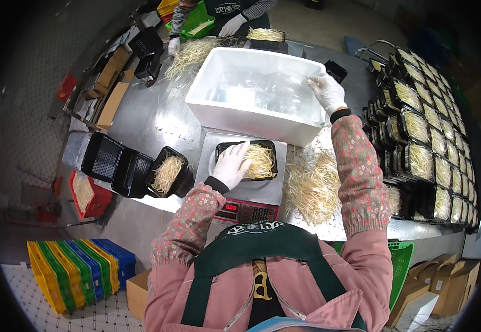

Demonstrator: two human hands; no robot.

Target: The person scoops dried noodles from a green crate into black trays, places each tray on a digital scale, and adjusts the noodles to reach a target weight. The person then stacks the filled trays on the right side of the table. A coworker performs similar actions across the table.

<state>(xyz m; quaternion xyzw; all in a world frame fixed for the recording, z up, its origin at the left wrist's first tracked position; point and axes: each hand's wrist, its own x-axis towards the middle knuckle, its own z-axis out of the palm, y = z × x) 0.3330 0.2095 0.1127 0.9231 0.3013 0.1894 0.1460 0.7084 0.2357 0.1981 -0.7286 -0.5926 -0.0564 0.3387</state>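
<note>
My left hand [230, 166], in a white glove, rests with its fingers stretched over a black tray of bean sprouts [261, 161]. The tray sits on the steel plate of a scale [212, 145] with a red front panel. Beyond the scale stands a white foam box [240, 117], with shiny clear plastic [271, 83] inside. At the box's right rim is my right hand [327, 93], also gloved, its fingers drawn together. Whatever may be between them is too small to make out. A loose heap of sprouts [313, 185] lies right of the scale.
Filled trays [420, 133] are stacked high at the right. Nested black trays [132, 166] line the left edge, one holding sprouts [168, 174]. Across the steel table [160, 116], a co-worker's gloved hands [232, 25] are near more sprouts [193, 54]. Coloured crates [80, 271] stand lower left.
</note>
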